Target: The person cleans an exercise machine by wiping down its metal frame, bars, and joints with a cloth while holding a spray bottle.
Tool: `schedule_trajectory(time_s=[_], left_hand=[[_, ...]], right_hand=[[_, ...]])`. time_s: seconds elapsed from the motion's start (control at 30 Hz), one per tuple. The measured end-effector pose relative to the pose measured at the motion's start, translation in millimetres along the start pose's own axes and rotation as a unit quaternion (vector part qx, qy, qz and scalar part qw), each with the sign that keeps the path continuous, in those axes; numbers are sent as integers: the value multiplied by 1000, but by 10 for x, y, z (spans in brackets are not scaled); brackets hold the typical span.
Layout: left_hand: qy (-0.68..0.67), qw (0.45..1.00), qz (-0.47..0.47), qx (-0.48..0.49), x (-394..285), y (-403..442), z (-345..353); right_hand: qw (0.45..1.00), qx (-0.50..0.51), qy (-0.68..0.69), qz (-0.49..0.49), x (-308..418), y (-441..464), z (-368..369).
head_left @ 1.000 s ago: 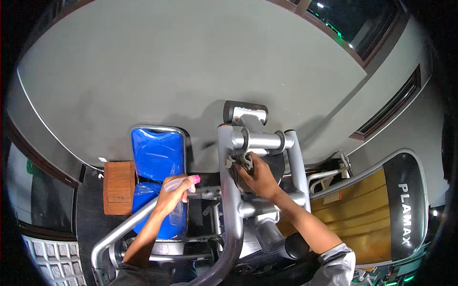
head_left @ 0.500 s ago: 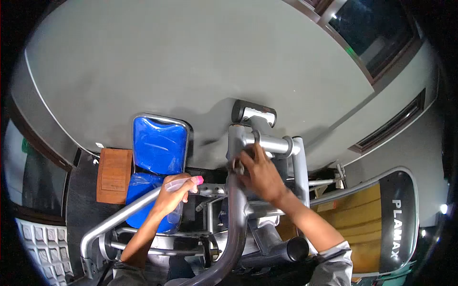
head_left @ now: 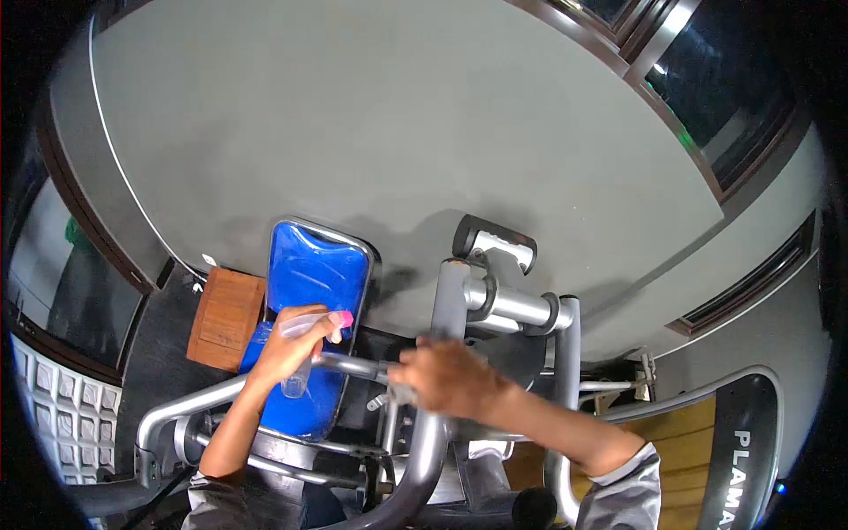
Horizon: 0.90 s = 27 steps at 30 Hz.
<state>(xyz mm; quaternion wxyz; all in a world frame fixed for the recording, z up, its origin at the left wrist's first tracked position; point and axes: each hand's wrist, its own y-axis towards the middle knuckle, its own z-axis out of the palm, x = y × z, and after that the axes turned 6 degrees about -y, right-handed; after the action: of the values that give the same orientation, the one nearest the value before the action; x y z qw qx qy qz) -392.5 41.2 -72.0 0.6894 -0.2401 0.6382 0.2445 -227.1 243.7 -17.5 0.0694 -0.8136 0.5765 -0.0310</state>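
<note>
In my left hand (head_left: 281, 355) is a clear spray bottle (head_left: 298, 382), its pink nozzle tip pointing right; the fingers are wrapped round its neck. My right hand (head_left: 449, 378) is closed, blurred by motion, at the curved grey upright tube (head_left: 431, 450) of a gym machine. Something greyish shows under its fingertips, too smeared to name. Above that hand, a silver crossbar (head_left: 517, 306) joins the upright to a second one (head_left: 567, 380) on the right. A black-ended padded roller (head_left: 495, 243) sits behind the crossbar.
A blue chair (head_left: 318, 269) and a wooden box (head_left: 225, 318) stand against the grey wall (head_left: 353, 132). To the right is a black panel marked PLAMAX (head_left: 746, 442). A silver bent handle (head_left: 194, 402) crosses the lower left, near a white block lattice (head_left: 66, 406).
My right hand has moved down and left along the upright from near its top. The left hand, still with the spray bottle, has shifted slightly left. The view has also shifted.
</note>
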Motion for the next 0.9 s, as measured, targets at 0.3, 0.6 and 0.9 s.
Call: schedule_trajectory(time_s=[0.3,0.6,0.9], left_hand=[[-57,998,5,-22,-53,369,209],[-99,995,21,-7,18,522,230],[-111,993,17,29,138,662,440]], right_hand=[[962,-255,-100,0,-795,331,69],[994,-68,38,-72,-402,9,-106],[931,-254,-6,262,-692,-74,-8]])
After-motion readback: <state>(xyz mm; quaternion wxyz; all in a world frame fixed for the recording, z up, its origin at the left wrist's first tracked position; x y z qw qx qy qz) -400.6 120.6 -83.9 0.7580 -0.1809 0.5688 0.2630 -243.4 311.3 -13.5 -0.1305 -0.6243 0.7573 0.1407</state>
